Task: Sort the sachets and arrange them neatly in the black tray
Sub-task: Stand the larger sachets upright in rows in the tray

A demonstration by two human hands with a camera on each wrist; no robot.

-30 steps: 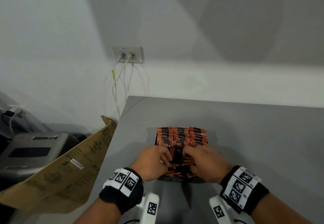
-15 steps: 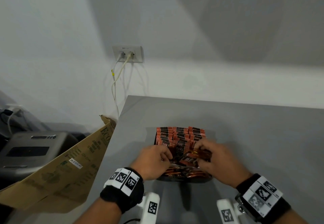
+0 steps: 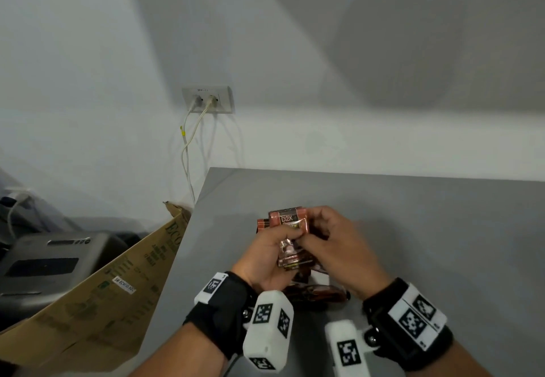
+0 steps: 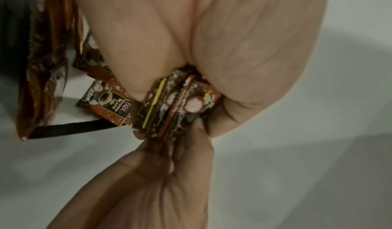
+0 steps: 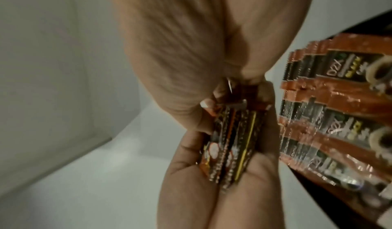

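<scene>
We see both hands clamped on one small stack of sachets (image 3: 290, 241), held edge-on above the table. Left hand (image 3: 267, 255) has fingers curled under and thumb over the stack's lower half; right hand (image 3: 339, 247) pinches the upper part from the other side, thumb near the left thumb. Neither hand is open, and both have hold of the same stack. Left wrist view shows the stack (image 4: 176, 105) squeezed between the two hands, several sachets thick, edges roughly aligned. Right wrist view shows the same bundle (image 5: 231, 142) seated in the left palm with right fingertips (image 5: 212, 105) on its top end. Top sachet reads "D2X" in the head view.

Directly below the hands: black tray (image 3: 339, 298), mostly hidden, only its near edge and some brown sachets in it showing. Right wrist view catches the filed sachets (image 5: 339, 115) in overlapping rows inside the tray, just beside the held bundle. Left wrist view shows a loose sachet (image 4: 108, 103) marked "BLACK Coffee" lying flat under the hands.

Tray sits on the grey table (image 3: 413, 214), near its left edge. Off the table to the left: cardboard box (image 3: 97, 294) and a grey device (image 3: 44, 261). Wall socket (image 3: 208, 99) with two cables plugged in, behind.
</scene>
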